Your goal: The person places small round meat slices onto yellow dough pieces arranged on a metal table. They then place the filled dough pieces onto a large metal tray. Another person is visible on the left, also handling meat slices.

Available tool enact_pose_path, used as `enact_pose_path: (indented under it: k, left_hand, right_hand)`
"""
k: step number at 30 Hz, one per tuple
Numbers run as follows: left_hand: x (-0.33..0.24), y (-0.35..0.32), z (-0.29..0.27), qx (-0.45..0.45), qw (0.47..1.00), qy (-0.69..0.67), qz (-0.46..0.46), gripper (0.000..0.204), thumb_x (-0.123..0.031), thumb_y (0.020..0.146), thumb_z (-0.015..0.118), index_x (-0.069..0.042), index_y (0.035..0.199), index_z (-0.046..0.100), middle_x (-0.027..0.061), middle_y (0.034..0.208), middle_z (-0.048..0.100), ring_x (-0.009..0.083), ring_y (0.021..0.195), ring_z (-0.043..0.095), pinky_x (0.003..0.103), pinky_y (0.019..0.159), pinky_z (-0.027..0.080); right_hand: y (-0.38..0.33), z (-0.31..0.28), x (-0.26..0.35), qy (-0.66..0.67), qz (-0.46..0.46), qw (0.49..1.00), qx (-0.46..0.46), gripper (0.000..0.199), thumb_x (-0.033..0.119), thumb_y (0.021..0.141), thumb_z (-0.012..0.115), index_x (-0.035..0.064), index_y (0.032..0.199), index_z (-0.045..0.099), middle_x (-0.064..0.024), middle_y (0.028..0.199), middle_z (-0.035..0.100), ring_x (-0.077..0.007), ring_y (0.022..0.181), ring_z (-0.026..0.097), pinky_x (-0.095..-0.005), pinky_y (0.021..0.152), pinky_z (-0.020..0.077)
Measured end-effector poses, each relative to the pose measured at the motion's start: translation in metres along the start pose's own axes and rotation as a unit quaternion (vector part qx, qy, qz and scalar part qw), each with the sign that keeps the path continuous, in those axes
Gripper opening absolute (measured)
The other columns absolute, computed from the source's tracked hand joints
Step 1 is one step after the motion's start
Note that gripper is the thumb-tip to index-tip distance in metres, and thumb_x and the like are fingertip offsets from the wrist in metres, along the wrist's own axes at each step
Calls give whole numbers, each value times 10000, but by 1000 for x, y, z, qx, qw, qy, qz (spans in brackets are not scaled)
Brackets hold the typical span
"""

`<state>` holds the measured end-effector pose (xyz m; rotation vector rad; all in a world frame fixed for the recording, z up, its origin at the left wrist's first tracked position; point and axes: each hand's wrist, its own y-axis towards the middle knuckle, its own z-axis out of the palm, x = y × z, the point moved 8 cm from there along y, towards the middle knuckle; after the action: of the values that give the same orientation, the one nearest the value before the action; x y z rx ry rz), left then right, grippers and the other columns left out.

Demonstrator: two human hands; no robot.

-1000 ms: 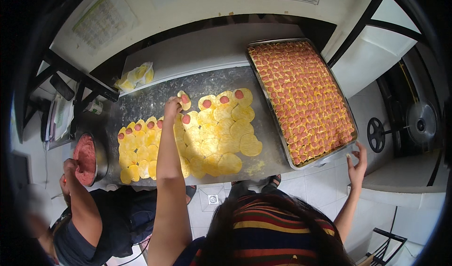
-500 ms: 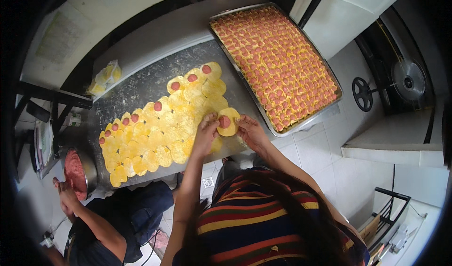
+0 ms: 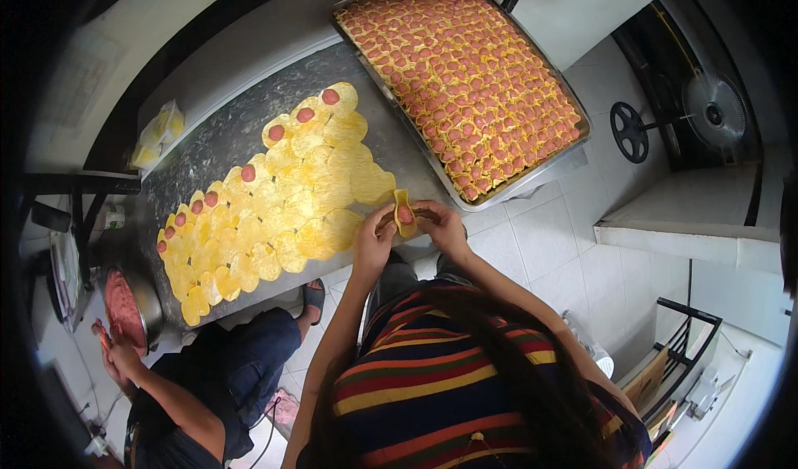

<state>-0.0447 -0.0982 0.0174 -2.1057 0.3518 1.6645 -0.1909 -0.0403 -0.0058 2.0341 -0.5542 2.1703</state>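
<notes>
Close in front of me, my left hand (image 3: 373, 238) and my right hand (image 3: 445, 231) pinch a round yellow dough wrapper (image 3: 401, 197) from both sides. Its edges are bent upward around a lump of pink minced meat (image 3: 405, 215). To the left, overlapping rows of similar yellow wrappers (image 3: 303, 191) cover much of the dark worktop (image 3: 249, 95). Several along the far edge carry a small meat ball (image 3: 248, 172). Beyond my right hand lies a large metal tray (image 3: 486, 207), packed with folded, meat-filled dumplings (image 3: 465, 87).
At the lower left, a co-worker's hands (image 3: 122, 357) hold a small orange tool beside a metal bowl (image 3: 150, 307) of pink minced meat. A bag of yellow pieces (image 3: 158, 135) sits at the worktop's far left. A black handwheel (image 3: 629, 132) stands right of the tray.
The flat wrapper between my hands has been folded up around its meat. The view has shifted, so worktop and tray appear higher and further left. The co-worker's hands stay by the bowl.
</notes>
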Motion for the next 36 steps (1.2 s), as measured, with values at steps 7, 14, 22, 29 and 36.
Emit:
enact_pose_path:
  k: [7, 14, 22, 29, 36]
  left_hand:
    - [-22, 7, -8, -54, 980, 142, 126, 187, 19, 745, 651, 1, 929, 625, 163, 1015, 622, 265, 865, 634, 328, 765, 501]
    - [-28, -5, -11, -99, 978, 131, 131, 188, -34, 700, 725, 4, 793, 565, 179, 1017, 614, 303, 812, 638, 337, 697, 508]
    - [-15, -12, -4, -7, 994, 93, 63, 243, -21, 706, 715, -14, 902, 572, 167, 954, 627, 287, 894, 633, 335, 709, 506]
    - [-14, -8, -6, -29, 991, 116, 52, 338, -27, 720, 681, -26, 1044, 584, 165, 920, 620, 299, 868, 616, 362, 740, 491]
    - [-26, -10, -1, -40, 963, 215, 158, 315, -55, 713, 683, -36, 1018, 603, 148, 919, 622, 325, 835, 605, 388, 723, 479]
  right_hand:
    - [3, 2, 17, -114, -72, 991, 9, 234, -25, 772, 633, -2, 1004, 634, -80, 942, 633, -169, 865, 615, -259, 773, 486]
    - [4, 7, 1, 57, 8, 997, 54, 336, -23, 731, 677, -19, 1037, 538, -115, 1026, 607, -201, 914, 614, -292, 776, 496]
    - [-5, 7, 40, -225, -189, 953, 67, 296, -44, 710, 631, 20, 992, 569, -153, 965, 582, -364, 913, 570, -399, 769, 478]
    - [1, 13, 46, -274, -216, 935, 68, 265, -38, 702, 610, 29, 957, 583, -151, 931, 575, -368, 892, 558, -418, 755, 462]
    - [-1, -1, 37, -284, -135, 949, 38, 306, -41, 671, 615, 23, 969, 588, -157, 1005, 592, -365, 912, 571, -404, 767, 475]
